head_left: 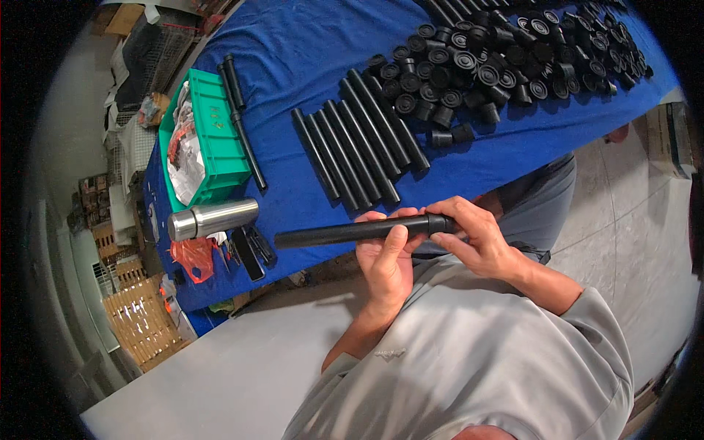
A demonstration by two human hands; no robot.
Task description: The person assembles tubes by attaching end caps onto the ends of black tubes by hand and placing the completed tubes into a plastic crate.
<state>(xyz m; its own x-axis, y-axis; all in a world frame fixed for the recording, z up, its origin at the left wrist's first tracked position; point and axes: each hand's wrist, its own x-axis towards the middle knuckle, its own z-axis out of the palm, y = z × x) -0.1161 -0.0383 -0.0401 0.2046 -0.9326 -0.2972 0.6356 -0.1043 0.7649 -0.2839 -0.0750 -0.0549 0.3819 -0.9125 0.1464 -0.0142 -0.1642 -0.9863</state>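
Observation:
A black tube (330,233) lies across both my hands, in front of my body and over the table's near edge. My left hand (385,268) is closed around its middle, thumb on top. At the right end sits a wider black end cap (439,224), and my right hand (477,235) grips it between thumb and fingers. The cap's far side is hidden by the fingers. Beyond my hands, several black tubes (355,150) lie side by side on the blue cloth (279,81). A large heap of round black caps (487,75) spreads behind them to the right.
At the left stands a green crate (220,139) with crumpled white material inside. Two thin joined-looking black tubes (248,150) lie along it. Nearer are a steel flask (216,218), a dark phone (248,254) and an orange plastic bag (193,257). A person's grey-clad leg (539,202) shows beside the table.

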